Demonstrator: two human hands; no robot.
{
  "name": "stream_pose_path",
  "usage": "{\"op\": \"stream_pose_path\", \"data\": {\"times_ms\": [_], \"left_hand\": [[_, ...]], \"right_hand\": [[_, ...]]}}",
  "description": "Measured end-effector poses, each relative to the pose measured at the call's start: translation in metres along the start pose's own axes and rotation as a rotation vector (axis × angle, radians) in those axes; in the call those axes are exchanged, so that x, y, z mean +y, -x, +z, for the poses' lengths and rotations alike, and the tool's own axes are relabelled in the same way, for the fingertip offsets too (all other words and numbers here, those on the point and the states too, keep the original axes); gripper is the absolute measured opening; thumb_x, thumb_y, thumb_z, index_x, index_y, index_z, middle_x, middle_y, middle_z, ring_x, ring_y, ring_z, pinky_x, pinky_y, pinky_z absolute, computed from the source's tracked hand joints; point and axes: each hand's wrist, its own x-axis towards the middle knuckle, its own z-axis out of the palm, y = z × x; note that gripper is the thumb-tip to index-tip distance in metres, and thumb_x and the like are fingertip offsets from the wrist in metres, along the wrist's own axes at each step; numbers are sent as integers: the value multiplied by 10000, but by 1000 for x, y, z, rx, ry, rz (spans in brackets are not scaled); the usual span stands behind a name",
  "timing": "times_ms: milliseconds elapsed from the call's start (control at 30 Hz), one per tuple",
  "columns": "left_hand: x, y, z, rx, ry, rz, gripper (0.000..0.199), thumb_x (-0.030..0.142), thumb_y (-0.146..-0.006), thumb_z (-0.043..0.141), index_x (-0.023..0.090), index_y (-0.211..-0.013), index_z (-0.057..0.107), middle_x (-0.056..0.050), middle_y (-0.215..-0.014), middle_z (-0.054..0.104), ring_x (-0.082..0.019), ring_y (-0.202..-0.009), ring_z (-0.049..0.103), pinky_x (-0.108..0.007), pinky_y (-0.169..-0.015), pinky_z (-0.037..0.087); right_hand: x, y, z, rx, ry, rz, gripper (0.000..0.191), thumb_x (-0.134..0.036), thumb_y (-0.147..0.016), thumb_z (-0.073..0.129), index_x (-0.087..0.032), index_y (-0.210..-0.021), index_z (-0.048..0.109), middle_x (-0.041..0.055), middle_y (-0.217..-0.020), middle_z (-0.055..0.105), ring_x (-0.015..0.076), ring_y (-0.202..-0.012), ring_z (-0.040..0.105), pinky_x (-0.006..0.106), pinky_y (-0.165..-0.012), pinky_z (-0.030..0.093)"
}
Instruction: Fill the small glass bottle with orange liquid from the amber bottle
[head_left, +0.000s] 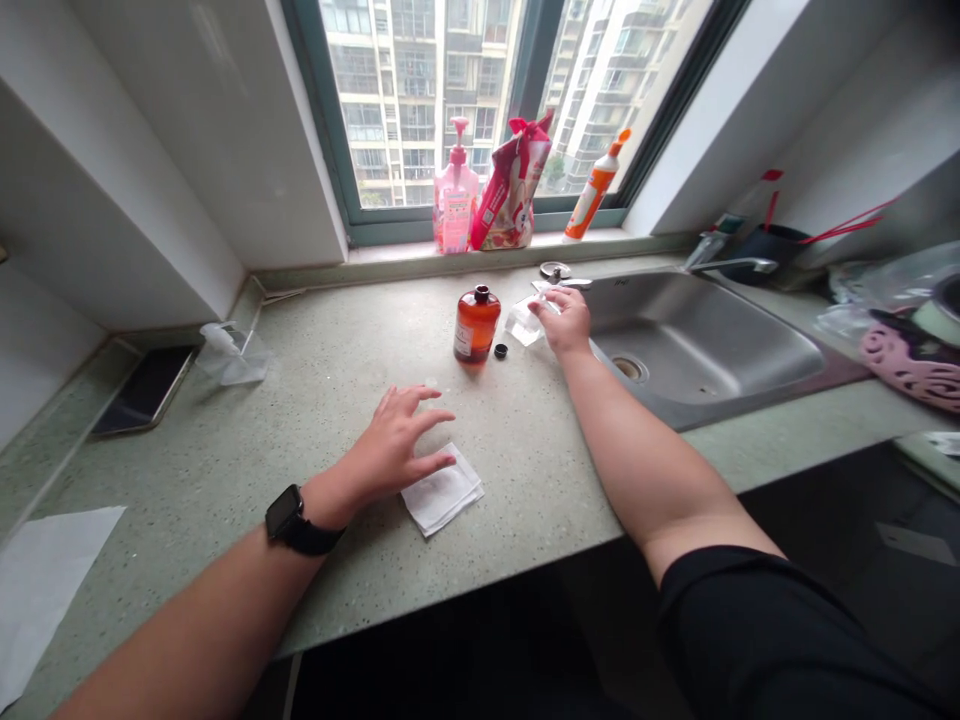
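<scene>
My left hand (409, 440), with a black watch on its wrist, has its fingers spread above the counter, its thumb over a folded white cloth or tissue (444, 495). Near the sink, my right hand (564, 318) has its fingers closed at the top of a small clear plastic container (525, 322); the fingertips partly cover it. Between the hands and farther back stands an amber bottle (477, 325) with an uncapped neck and a pale label. A small black cap (500, 351) lies beside its base.
A steel sink (705, 340) with a faucet (731, 265) is at the right. On the windowsill stand a pink pump bottle (455, 205), a red bag (514, 190) and an orange bottle (592, 195). A phone (146, 390) and a clear pump container (238, 357) are at the left.
</scene>
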Motion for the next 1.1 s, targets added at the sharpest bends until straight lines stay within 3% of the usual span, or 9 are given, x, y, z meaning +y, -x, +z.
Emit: {"op": "stream_pose_path", "data": {"times_ms": [100, 233, 333, 433, 533, 633, 833, 1100], "left_hand": [[5, -3, 5, -72, -22, 33, 448, 466, -910, 836, 326, -1325, 742, -136, -1631, 499, -457, -1591, 381, -819, -1273, 213], [12, -4, 6, -127, -23, 59, 180, 373, -937, 816, 270, -1083, 792, -108, -1624, 523, -430, -1615, 349, -761, -1307, 210], [14, -4, 3, -111, 16, 86, 76, 293, -975, 764, 229, -942, 738, -96, -1565, 591, -370, -1558, 451, -696, -1315, 268], [14, -3, -2, -71, 91, 105, 108, 277, -1021, 698, 223, -927, 695, -87, -1363, 719, -282, -1311, 657, -587, -1249, 414], [15, -3, -8, -59, 135, 67, 92, 229, -1025, 673, 218, -935, 685, -43, -1011, 769, -206, -955, 708, -408, -981, 558], [16, -2, -12, -38, 158, 28, 116, 134, -974, 695, 207, -885, 684, -6, -854, 735, -171, -814, 664, -312, -796, 515], [12, 0, -11, -14, 222, 8, 169, 117, -941, 747, 195, -806, 683, 20, -794, 748, -132, -713, 648, -273, -706, 454], [8, -1, -12, -16, 176, 60, 140, 149, -946, 783, 197, -830, 722, 6, -827, 788, -153, -766, 694, -278, -737, 483]], "right_hand": [[6, -3, 5, 6, -6, 24, 287, -401, -798, 834, -192, -985, 772, 129, -1204, 712, 291, -1216, 664, 488, -1182, 476], [12, -5, 7, -17, -21, 48, 415, -555, -794, 836, -203, -1002, 765, 130, -1212, 723, 311, -1175, 688, 516, -1150, 504], [14, -5, 4, -58, -37, 71, 574, -699, -797, 785, -208, -1094, 757, 143, -1259, 720, 308, -1129, 713, 519, -1085, 557], [15, -2, -2, -104, -40, 102, 684, -795, -813, 703, -227, -1194, 731, 139, -1274, 724, 302, -1143, 717, 524, -1058, 579], [13, 2, -10, -145, -18, 132, 693, -788, -812, 698, -229, -1221, 718, 147, -1299, 722, 305, -1185, 707, 531, -1083, 564], [8, 6, -16, -184, 24, 151, 667, -733, -809, 724, -217, -1232, 720, 169, -1345, 708, 315, -1216, 696, 533, -1100, 547], [-2, 10, -24, -261, 123, 132, 718, -589, -643, 887, -243, -1254, 734, 136, -1312, 725, 330, -1095, 711, 558, -1031, 566], [-10, 17, -20, -237, 206, 94, 722, -621, -660, 859, -223, -1245, 720, 158, -1304, 690, 359, -1129, 695, 558, -1058, 539]]}}
